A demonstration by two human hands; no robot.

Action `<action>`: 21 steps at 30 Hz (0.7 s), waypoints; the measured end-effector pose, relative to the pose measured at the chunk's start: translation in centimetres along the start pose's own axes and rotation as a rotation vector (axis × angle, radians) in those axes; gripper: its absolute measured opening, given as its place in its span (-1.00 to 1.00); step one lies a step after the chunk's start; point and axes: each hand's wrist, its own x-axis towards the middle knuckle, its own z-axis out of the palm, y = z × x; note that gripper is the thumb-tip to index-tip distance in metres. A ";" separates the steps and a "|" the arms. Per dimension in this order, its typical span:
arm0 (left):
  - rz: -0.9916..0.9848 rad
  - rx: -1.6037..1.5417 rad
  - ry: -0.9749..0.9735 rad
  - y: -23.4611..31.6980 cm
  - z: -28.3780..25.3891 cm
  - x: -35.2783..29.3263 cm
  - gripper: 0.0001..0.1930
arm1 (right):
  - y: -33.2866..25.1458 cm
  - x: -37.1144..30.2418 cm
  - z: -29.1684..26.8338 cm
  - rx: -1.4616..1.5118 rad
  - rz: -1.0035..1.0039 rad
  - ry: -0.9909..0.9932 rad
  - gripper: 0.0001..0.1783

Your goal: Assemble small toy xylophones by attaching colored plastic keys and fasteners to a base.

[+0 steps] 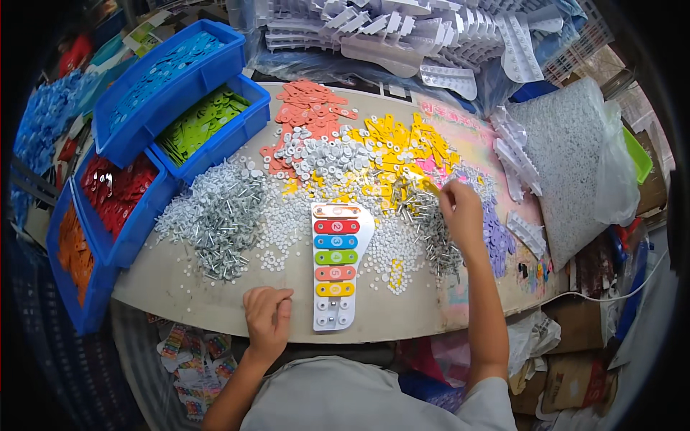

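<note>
A white toy xylophone base [364,233] lies on the table in front of me. Down it run screwed-on keys: orange under glare at the top, then red, blue, green, coral and a yellow key [335,289]. Its lowest part shows bare white washers and pegs. Left of the base, my left hand [267,316] rests at the table's near edge with fingers curled; whatever lies inside them is hidden. My right hand [462,214] reaches over the right pile of screws [440,244], fingertips pinched beside loose yellow keys. I cannot make out what the pinch holds.
Loose white washers [392,248] spread around the base, with another screw pile [226,230] at left. Coral keys [309,108] and purple keys [496,237] lie heaped. Blue bins [162,147] of keys crowd the left; white bases [402,36] are stacked behind. A bulky bag [568,165] stands right.
</note>
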 end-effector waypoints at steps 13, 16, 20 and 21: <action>-0.118 -0.054 0.013 -0.1 0.2 0.5 -0.88 | 7.4 11.5 5.8 -0.417 0.179 -0.260 -0.63; -0.135 -0.047 0.017 -0.1 0.1 0.5 -0.89 | 5.1 11.6 6.1 -0.502 0.240 -0.337 -0.61; -0.130 -0.044 0.022 0.0 0.1 0.6 -0.91 | 5.1 12.1 5.7 -0.583 0.174 -0.427 -0.63; -0.122 -0.044 0.022 0.1 0.1 0.6 -0.92 | 5.5 12.4 5.5 -0.573 0.190 -0.490 -0.65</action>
